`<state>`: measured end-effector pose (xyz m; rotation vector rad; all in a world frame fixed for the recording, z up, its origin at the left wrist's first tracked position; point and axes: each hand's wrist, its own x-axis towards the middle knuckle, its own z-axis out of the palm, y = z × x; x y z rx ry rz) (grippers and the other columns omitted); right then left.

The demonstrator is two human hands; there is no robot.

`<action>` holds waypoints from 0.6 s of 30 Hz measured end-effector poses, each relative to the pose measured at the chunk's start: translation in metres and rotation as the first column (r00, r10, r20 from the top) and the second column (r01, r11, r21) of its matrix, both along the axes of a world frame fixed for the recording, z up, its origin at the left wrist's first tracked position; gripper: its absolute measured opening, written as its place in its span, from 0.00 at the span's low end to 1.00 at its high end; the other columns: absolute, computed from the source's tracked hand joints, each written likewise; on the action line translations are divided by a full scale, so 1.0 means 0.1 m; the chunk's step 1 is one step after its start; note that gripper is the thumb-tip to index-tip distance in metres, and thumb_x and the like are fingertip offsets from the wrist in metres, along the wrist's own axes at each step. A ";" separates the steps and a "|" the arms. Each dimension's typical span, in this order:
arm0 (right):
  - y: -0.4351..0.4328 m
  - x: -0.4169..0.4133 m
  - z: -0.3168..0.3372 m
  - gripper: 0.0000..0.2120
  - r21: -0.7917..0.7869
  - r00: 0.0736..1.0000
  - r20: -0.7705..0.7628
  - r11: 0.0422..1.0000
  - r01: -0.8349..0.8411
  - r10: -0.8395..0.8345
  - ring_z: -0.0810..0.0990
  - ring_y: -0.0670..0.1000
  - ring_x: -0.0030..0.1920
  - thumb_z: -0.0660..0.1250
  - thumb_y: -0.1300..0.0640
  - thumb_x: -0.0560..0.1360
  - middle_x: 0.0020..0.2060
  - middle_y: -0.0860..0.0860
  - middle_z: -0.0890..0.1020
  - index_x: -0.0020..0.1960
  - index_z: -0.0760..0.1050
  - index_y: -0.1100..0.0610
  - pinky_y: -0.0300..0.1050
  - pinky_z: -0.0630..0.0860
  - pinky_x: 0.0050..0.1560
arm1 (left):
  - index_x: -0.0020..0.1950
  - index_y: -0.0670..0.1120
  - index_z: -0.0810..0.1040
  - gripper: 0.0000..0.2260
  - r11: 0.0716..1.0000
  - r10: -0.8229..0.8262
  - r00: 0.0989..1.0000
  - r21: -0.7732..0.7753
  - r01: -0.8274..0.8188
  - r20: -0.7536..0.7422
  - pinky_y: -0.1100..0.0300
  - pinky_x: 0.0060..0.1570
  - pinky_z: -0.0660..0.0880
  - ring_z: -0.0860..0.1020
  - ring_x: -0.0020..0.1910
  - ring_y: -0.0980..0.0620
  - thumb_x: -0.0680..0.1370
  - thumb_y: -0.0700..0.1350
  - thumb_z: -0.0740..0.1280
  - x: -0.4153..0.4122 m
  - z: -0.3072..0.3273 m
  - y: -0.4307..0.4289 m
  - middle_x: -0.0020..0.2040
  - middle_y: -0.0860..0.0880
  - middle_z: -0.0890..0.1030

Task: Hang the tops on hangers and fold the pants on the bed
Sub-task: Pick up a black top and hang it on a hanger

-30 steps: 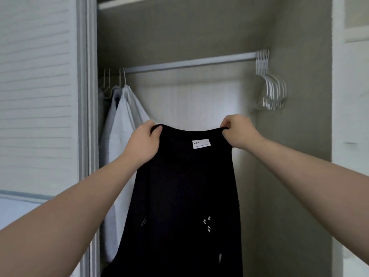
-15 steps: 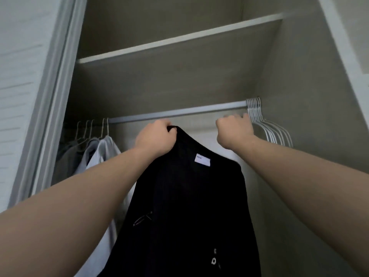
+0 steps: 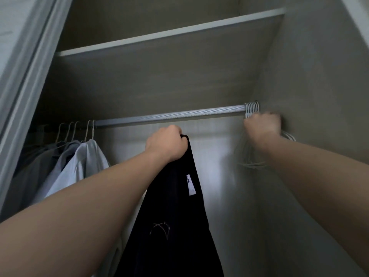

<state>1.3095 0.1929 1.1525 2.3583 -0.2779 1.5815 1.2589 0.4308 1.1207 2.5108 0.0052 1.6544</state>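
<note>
The left hand (image 3: 166, 143) is gripping the black top (image 3: 175, 226) by one upper edge, fingers curled round the fabric. The garment is hanging straight down, long axis vertical, just below the closet rod (image 3: 169, 116). The right hand (image 3: 262, 126) is sitting just under the hooks of the empty white hangers (image 3: 252, 107) at the rod's right end, fingers curled; blur is preventing confirmation of a grasp. The hangers are lying right of the top, well apart, nearer the right hand.

White tag (image 3: 190, 184) sewn inside the black top (image 3: 175, 216), turned sideways: reads "FPA", first letter could be E. Small print below it too small to read.
</note>
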 end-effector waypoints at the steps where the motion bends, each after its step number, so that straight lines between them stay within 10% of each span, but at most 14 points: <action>1: -0.01 0.01 0.01 0.18 0.016 1.000 0.003 1.000 -0.025 0.024 0.77 0.61 0.63 0.56 0.64 0.80 0.62 0.56 0.79 0.65 0.77 0.57 0.54 0.75 0.60 | 0.47 0.49 0.77 0.09 1.000 0.001 1.000 0.003 -0.001 0.001 0.55 0.44 0.68 0.78 0.53 0.39 0.79 0.51 0.60 0.00 0.01 0.01 0.51 0.45 0.82; 18: 0.16 -0.77 0.32 0.12 0.246 0.859 0.152 0.823 -0.512 0.489 0.80 0.67 0.55 0.65 0.67 0.74 0.56 0.65 0.79 0.57 0.77 0.65 0.50 0.70 0.45 | 0.38 0.46 0.70 0.14 0.993 -0.073 0.997 -0.087 0.075 0.032 0.52 0.44 0.70 0.78 0.52 0.36 0.82 0.51 0.60 -0.27 -0.07 0.18 0.47 0.41 0.80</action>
